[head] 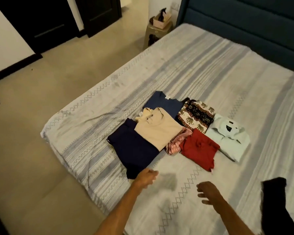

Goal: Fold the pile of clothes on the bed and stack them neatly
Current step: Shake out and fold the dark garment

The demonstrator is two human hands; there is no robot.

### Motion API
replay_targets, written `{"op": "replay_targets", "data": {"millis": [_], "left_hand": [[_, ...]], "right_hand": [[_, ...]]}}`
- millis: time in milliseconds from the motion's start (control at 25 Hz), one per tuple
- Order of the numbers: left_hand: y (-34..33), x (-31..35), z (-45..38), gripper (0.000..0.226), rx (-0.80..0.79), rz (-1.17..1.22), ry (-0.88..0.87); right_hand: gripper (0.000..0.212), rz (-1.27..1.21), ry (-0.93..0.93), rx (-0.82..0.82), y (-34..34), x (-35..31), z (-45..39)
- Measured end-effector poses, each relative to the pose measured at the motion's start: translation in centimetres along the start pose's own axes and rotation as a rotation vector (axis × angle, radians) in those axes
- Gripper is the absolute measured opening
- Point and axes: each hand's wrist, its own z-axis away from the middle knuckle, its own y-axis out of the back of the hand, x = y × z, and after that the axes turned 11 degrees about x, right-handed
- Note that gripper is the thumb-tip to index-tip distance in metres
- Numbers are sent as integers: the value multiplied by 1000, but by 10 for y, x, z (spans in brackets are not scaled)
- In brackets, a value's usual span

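Both hands hover loosely curled and empty, left hand [147, 178] beside the navy garment [134, 148], right hand [209, 192] over the bed [210, 73]. Folded clothes lie mid-bed; the black garment [277, 206] near the right edge might get overlooked.

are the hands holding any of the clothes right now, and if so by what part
Nothing is held. The left hand hovers by the near edge of the dark navy garment, blurred; the right hand is over the bedspread, fingers loosely curled.

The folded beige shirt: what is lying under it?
The folded beige shirt overlaps a blue garment, a dark navy garment and pink striped cloth. Anything else beneath is covered.
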Motion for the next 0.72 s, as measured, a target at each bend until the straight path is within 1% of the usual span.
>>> {"op": "replay_targets", "data": {"millis": [80, 160, 240, 320, 440, 520, 560, 640, 720], "left_hand": [[-17, -3, 3, 27, 102, -5, -92], [-52, -6, 5, 19, 99, -74, -128], [-96, -15, 15, 18, 8, -194, -131], [-148, -28, 29, 18, -91, -321, -114], [-224, -55, 48, 19, -175, -424, -87], [-277, -78, 66, 22, -213, -464, -74], [-302, -88, 71, 22, -222, -483, -79], [-355, -106, 80, 21, -240, -533, -96], [-402, -119, 82, 17, -225, -545, -145]], "right_hand": [[23, 34, -68, -19, 11, 54, 2], [15, 12, -108, -51, 32, 97, 2], [8, -14, -117, -96, 58, 135, 1], [6, -29, -86, -130, 89, 178, -4], [10, -34, -41, -108, 134, 244, -9], [13, -70, -35, -44, 170, 293, -18], [13, -76, -34, 22, 188, 318, -30], [16, -45, -39, 217, 232, 364, -63], [26, -3, -37, 354, 272, 396, -96]]}}
